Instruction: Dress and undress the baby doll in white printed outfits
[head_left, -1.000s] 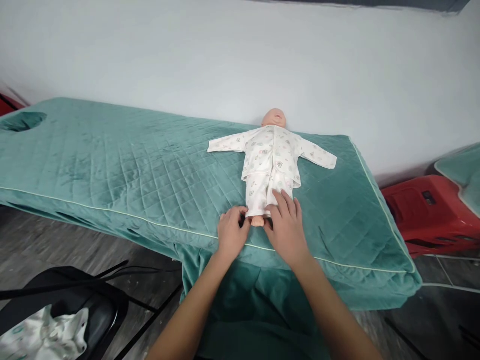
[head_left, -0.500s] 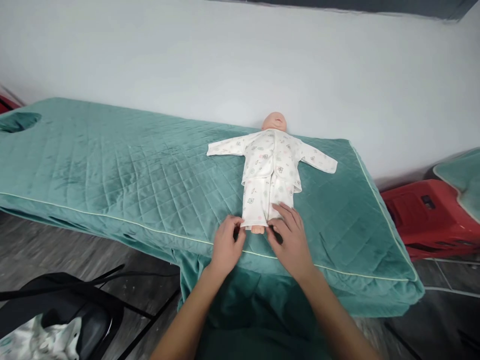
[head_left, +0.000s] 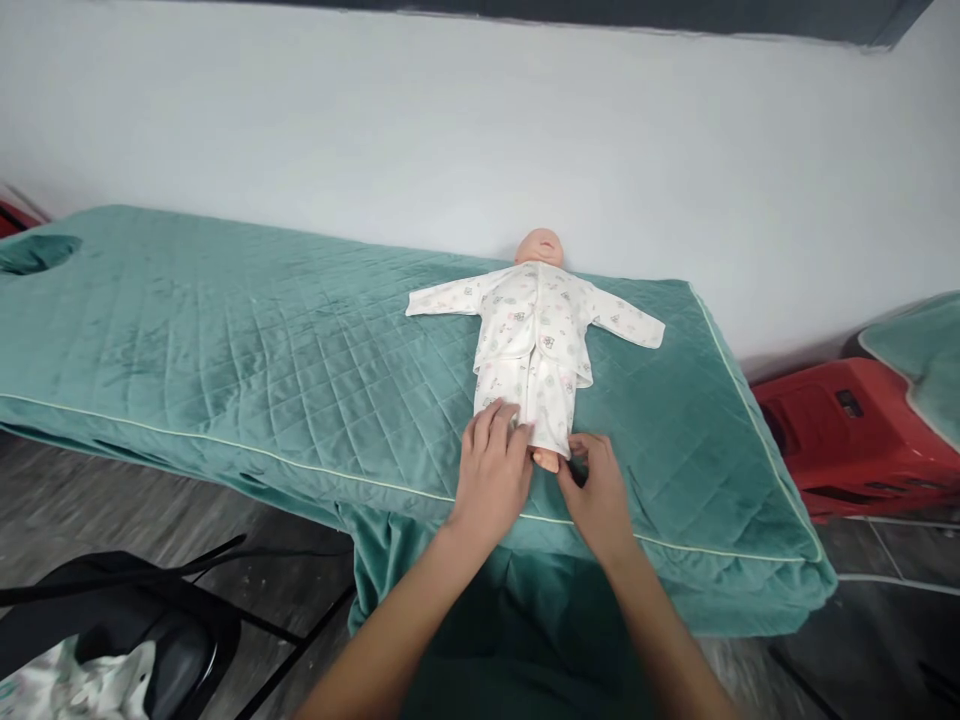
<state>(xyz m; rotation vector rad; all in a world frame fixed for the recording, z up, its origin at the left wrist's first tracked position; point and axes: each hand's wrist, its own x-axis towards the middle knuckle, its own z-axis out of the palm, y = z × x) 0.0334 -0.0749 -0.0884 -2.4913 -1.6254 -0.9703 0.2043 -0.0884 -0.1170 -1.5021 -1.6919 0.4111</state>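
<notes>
A baby doll (head_left: 539, 247) lies on its back, head toward the wall and arms spread. It wears a white printed jacket (head_left: 534, 310) and matching white trousers (head_left: 551, 405). My left hand (head_left: 493, 470) lies over the lower part of the trouser leg on the left, its fingertips closed at the inner hem of the other leg. At the outer side of that same hem, my right hand (head_left: 598, 490) pinches the cloth between thumb and fingers. A bare doll foot (head_left: 547, 460) pokes out between my hands. The other foot is hidden behind my left hand.
The doll rests on a green quilted bed (head_left: 300, 380) against a white wall (head_left: 375, 130), near the front edge. A black chair (head_left: 172, 640) with white printed cloth (head_left: 82, 685) on it stands lower left. Red plastic chairs (head_left: 855, 430) are at the right.
Both hands have shifted from the trouser hem on the left to the hem on the right. My left hand now covers the left leg's end, and the right foot shows.
</notes>
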